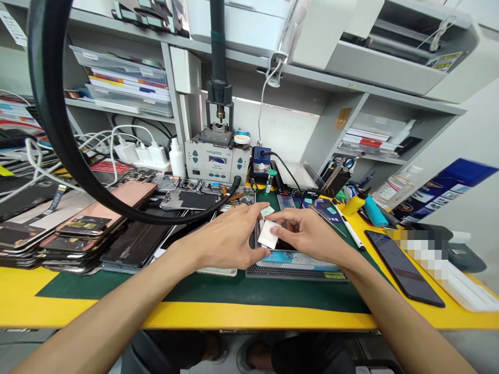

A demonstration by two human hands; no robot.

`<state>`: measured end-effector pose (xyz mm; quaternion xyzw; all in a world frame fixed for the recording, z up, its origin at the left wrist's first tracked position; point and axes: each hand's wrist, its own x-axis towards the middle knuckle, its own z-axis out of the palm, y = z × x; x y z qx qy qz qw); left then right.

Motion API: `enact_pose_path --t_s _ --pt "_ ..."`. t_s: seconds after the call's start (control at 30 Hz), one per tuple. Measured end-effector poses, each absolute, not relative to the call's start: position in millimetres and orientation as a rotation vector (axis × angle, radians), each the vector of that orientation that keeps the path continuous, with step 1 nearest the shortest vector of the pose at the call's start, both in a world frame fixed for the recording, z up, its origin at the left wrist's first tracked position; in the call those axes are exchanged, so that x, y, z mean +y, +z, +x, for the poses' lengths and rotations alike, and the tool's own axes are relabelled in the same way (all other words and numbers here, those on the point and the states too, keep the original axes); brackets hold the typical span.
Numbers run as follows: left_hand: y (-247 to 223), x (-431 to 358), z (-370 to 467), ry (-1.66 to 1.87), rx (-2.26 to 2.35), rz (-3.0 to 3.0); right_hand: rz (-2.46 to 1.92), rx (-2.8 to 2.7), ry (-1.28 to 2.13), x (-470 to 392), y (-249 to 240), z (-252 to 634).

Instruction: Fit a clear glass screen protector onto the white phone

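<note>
A small white pad (268, 235) is pinched between the thumb and fingers of my right hand (307, 234), over a phone in a blue-and-white tray (300, 261). My left hand (230, 236) is just left of the pad, its thumb and fingers spread apart around that side with nothing visible between them. Beneath the tray lies a dark perforated mat (273, 272). What lies under my fingers is partly hidden.
Stacked phones and screens (74, 234) fill the left. A black hose (42, 104) arcs across the near left. The hot-air station (218, 161) stands behind. At the right lie a black phone (403, 267) and a white pen (351, 228).
</note>
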<state>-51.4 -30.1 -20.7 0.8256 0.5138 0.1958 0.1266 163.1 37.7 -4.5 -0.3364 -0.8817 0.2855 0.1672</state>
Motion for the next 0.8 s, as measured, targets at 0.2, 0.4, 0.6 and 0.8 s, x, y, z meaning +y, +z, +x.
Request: enact_pose_path --t_s 0.2,0.4,0.6,0.8 --pt "-21.8 -29.6 -52.5 0.602 1.487 2.405 -0.974 -2.512 0.84 35.0 -4.9 164.3" --pt "-20.3 -29.3 -51.9 0.588 1.492 2.404 -0.993 -2.514 0.864 36.2 -5.5 166.8" --pt "-22.3 -28.4 -52.6 0.607 1.483 2.398 -1.009 -2.547 0.832 38.6 -3.8 169.8" --pt "-22.7 -28.0 -52.2 0.606 1.487 2.394 -1.055 -2.517 0.907 44.7 -0.7 176.6"
